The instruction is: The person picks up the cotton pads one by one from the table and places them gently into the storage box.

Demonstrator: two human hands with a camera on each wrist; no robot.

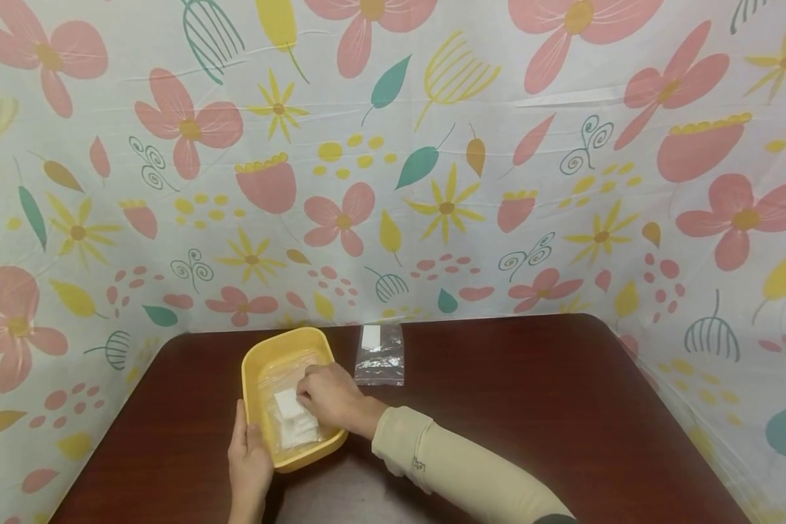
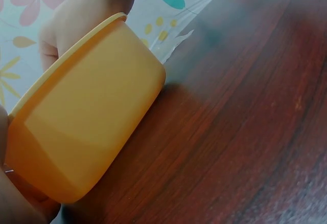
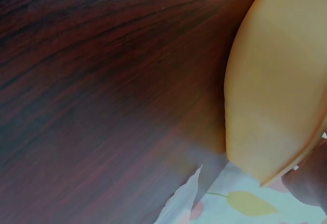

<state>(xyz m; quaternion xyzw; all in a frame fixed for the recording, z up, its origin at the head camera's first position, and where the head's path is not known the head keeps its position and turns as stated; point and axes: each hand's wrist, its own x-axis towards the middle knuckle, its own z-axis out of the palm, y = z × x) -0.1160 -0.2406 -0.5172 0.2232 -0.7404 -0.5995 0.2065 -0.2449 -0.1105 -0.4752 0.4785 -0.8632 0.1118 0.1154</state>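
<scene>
A yellow plastic basin (image 1: 250, 378) stands at the left of the table. Inside it lie white square packets (image 1: 299, 431), stacked in clear plastic. My left hand (image 1: 249, 462) grips the basin's near left side, with the thumb by the rim. Reaching in from the right, my right hand (image 1: 332, 397) has its fingers curled at the top white packet (image 1: 288, 402) and seems to pinch its edge; the fingertips are partly hidden. The basin's outer wall (image 2: 97, 106) fills much of the left wrist view. In the right wrist view, the basin (image 3: 278, 75) hides most of that hand.
Just behind my right hand, a flat clear zip bag (image 1: 380, 364) with a white label lies on the dark wooden table (image 1: 530, 407). A flower-print cloth (image 1: 393, 182) hangs along the table's back and sides.
</scene>
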